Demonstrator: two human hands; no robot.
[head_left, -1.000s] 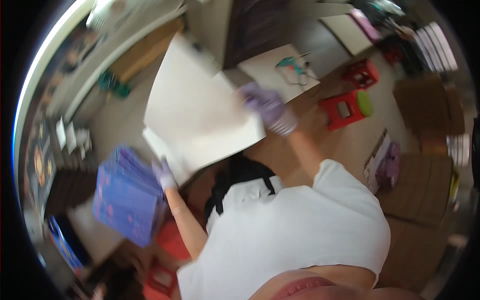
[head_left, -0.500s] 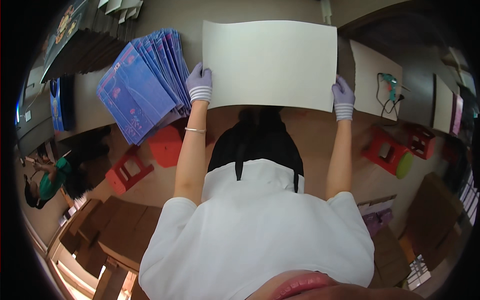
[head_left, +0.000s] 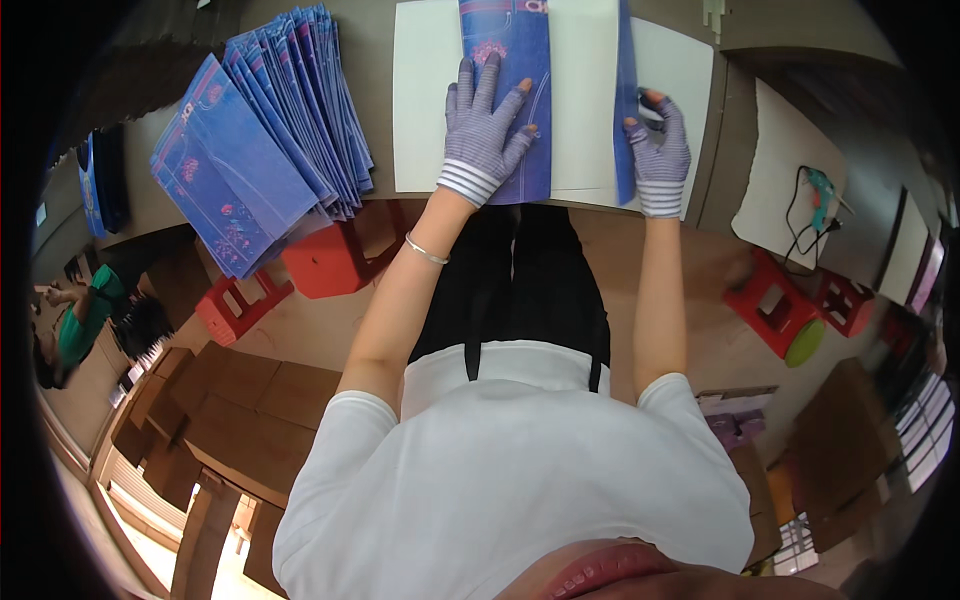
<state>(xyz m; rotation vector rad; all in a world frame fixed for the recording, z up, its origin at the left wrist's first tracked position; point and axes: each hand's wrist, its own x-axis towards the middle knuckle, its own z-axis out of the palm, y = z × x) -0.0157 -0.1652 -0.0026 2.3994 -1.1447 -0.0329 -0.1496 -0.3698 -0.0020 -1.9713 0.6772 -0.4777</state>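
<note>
A white shirt [head_left: 520, 480] and a dark apron [head_left: 530, 290] were seen nearest the camera, with 2 bare forearms reaching up from them to a table [head_left: 375, 40]. A thin bracelet [head_left: 425, 250] was worn on the left wrist.

The left hand [head_left: 485, 125], in a striped glove with bare fingertips, was laid flat and spread wide on a blue printed sheet [head_left: 505, 60]; nothing was gripped, the sheet was only pressed down under the palm. The sheet lay on a white board [head_left: 425, 100] at the table's near edge and ran away from the hand toward the far side.

The right hand [head_left: 658, 145], gloved alike, was set just right of the sheet, its fingers curled at a raised blue flap [head_left: 625, 100] standing on edge. Whether the flap was pinched or only touched could not be told. The flap lay between the 2 hands, touching the right fingertips.

To the left on the table, well apart from the hands, a fanned stack [head_left: 260, 140] of blue sheets was spread. To the right, a glue gun [head_left: 820, 190] with its cord was lying on another white board [head_left: 775, 170].

Below the table, red stools [head_left: 330, 260] and brown cartons [head_left: 240, 400] were seen on the floor. At the far left, another person in green [head_left: 85, 320] was partly visible.
</note>
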